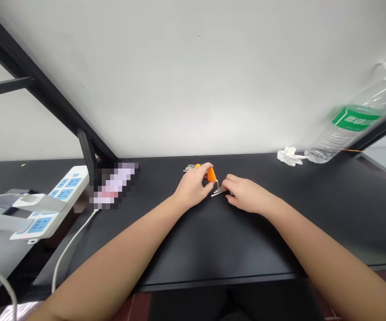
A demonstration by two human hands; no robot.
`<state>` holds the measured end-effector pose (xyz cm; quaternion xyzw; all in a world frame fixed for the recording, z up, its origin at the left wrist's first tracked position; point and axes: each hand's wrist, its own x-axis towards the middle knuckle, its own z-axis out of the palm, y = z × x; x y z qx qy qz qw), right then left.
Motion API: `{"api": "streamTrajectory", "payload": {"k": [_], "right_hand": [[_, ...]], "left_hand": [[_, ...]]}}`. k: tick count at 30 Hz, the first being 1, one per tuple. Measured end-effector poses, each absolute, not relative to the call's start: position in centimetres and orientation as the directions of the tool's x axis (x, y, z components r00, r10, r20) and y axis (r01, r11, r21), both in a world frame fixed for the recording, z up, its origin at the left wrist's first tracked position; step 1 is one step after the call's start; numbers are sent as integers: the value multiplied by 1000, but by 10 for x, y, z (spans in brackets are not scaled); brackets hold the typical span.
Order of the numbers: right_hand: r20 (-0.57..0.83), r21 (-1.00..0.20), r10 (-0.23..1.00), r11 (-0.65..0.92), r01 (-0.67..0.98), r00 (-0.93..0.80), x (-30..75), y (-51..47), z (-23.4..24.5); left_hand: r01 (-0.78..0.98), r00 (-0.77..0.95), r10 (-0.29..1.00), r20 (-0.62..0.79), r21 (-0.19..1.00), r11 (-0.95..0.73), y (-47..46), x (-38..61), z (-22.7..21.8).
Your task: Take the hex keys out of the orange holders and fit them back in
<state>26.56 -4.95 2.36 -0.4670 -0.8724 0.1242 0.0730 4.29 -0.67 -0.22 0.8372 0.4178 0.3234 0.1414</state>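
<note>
My left hand [193,186] is closed around an orange hex key holder [212,174], thumb and fingers gripping its sides. Silver hex keys [189,168] stick out past the hand on the left, and one bent key [217,183] shows at the holder's right end. Just to the right, my right hand [246,192] has its fingers curled at several loose hex keys [217,192] low over the black table [213,240]. It pinches at their right ends, where the fingertips partly hide them.
A clear plastic bottle [353,118] with a green label leans at the right, beside a crumpled white tissue [290,156]. On the left lie a power strip [66,191] with plugs, a blurred-out phone-like object [115,185] and a white cable [68,244]. Black frame bars [55,93] rise there.
</note>
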Motion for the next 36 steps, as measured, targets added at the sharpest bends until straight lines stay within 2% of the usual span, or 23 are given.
{"api": "streamTrajectory", "payload": {"k": [5,8,10,12,14,17,22,25,29,31,33,36], "right_hand": [[-46,-272,847,499,823,-529,263,-51,26],[-27,-268,843,512,816,-538,262,-53,28],[11,-353,828,528,772,-561,265,-53,32],[79,-497,830,513,700,-553,270,-51,38],[157,-616,861,469,634,-484,275,-48,43],[213,-690,914,391,610,-345,282,-43,46],[204,-703,923,369,608,-325,285,-40,43],[160,-754,951,291,588,-266,282,-41,41],[-21,-916,974,70,395,-224,268,-43,36],[-28,-964,969,38,262,-244,258,-44,33],[38,-962,967,104,253,-254,252,-47,32],[221,-827,951,299,477,-215,252,-55,37]], "left_hand": [[611,445,802,399,519,-597,-8,44,-1],[613,443,801,404,516,-599,-8,43,-1],[617,434,801,412,513,-597,-7,43,-2],[612,426,796,430,511,-603,-5,42,-3],[602,420,783,459,505,-619,-5,41,-5],[591,420,756,502,481,-647,-4,41,-6],[605,429,715,552,412,-681,-5,41,-6],[630,467,665,583,308,-713,-5,42,-6],[634,555,581,596,150,-759,-8,45,-5],[633,574,571,587,124,-764,-8,46,-4],[640,571,578,583,126,-758,-8,47,-2],[638,568,593,570,151,-755,-7,46,0]]}}
